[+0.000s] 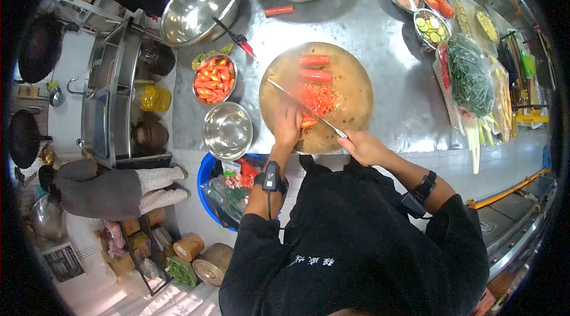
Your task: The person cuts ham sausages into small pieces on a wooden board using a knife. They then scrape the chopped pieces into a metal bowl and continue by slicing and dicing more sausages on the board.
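Observation:
A round wooden chopping board [356,90] lies on the metal table in front of me. My right hand [363,147] is closed round the handle of a kitchen knife [306,106], whose long blade slants across the board to the upper left. My left hand [288,123] has its fingers curled down beside the blade, holding orange-red strips [309,120] against the board. The fingertips are partly hidden behind the blade. Finely diced orange-red pieces [320,96] are heaped beyond the knife. Behind them lie two red sausage-like cylinders [314,75], side by side.
Left of the board stand a bowl of red pieces [214,80], a metal bowl [228,131] and a large basin [202,7]. A blue bin [206,188] is below the table edge. Bagged greens [469,75] lie right. Two other people are at the left.

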`<state>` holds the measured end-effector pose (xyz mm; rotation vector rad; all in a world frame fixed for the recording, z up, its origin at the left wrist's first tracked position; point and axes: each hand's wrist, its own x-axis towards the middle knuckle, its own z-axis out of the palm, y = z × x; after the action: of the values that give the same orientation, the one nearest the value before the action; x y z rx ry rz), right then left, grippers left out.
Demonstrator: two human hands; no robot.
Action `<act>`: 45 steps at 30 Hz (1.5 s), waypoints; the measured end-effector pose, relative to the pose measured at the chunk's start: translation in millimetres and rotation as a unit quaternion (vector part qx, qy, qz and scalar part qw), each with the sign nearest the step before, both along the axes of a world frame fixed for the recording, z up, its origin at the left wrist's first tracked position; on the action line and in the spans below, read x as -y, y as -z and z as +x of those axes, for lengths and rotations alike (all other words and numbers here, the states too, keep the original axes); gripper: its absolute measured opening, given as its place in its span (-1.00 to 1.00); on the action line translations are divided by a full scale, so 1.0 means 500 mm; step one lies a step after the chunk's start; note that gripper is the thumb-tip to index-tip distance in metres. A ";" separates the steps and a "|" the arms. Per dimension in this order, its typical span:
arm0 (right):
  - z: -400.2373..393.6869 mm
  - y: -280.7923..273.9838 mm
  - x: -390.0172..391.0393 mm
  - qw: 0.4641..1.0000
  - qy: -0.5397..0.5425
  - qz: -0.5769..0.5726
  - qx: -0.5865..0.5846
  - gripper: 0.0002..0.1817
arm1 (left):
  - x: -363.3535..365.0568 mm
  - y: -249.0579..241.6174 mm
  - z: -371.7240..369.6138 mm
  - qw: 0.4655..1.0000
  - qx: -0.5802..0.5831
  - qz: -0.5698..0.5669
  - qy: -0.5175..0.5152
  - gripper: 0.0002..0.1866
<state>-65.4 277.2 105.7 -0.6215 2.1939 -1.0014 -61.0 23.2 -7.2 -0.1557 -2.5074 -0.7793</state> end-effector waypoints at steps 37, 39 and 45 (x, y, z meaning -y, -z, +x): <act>-0.002 -0.010 -0.049 1.000 0.005 0.019 0.007 -0.63 | -0.002 -0.028 0.040 0.998 0.041 0.035 -0.019 -0.72; 0.022 0.006 -0.045 0.999 0.007 -0.009 -0.041 -0.63 | 0.004 -0.015 0.041 0.999 0.038 0.026 -0.006 -0.77; 0.019 0.009 -0.041 1.000 0.006 -0.018 -0.018 -0.60 | -0.004 -0.014 0.035 0.999 0.049 -0.010 0.001 -0.83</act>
<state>-55.8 297.9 101.4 -0.6477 2.2170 -1.0466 -43.7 25.3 -0.1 -0.1294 -2.6095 -0.7796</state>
